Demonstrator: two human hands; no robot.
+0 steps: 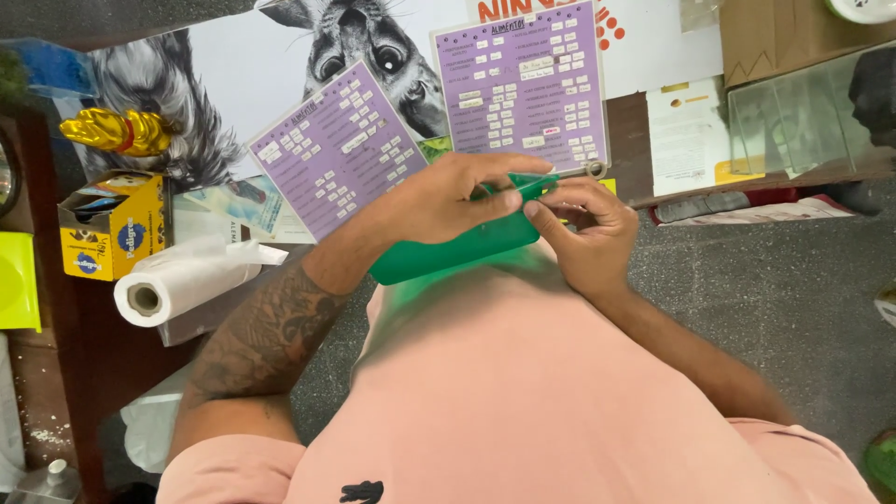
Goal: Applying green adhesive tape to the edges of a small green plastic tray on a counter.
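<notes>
We pinch a green plastic bag (pixel 448 247) between both hands: left hand (pixel 439 201) clamped over it, right hand (pixel 583 229) gripping its top edge.

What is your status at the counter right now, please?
Left hand and right hand both pinching the green bag at its top edge. Bag held over the shirt. Bag roll to the left, apart.

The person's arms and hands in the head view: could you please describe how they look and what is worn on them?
Both hands are bare, without gloves. The left forearm carries dark tattoos from wrist to elbow; the right forearm shows none. Short salmon-pink sleeves of a T-shirt cover only the upper arms.
</notes>
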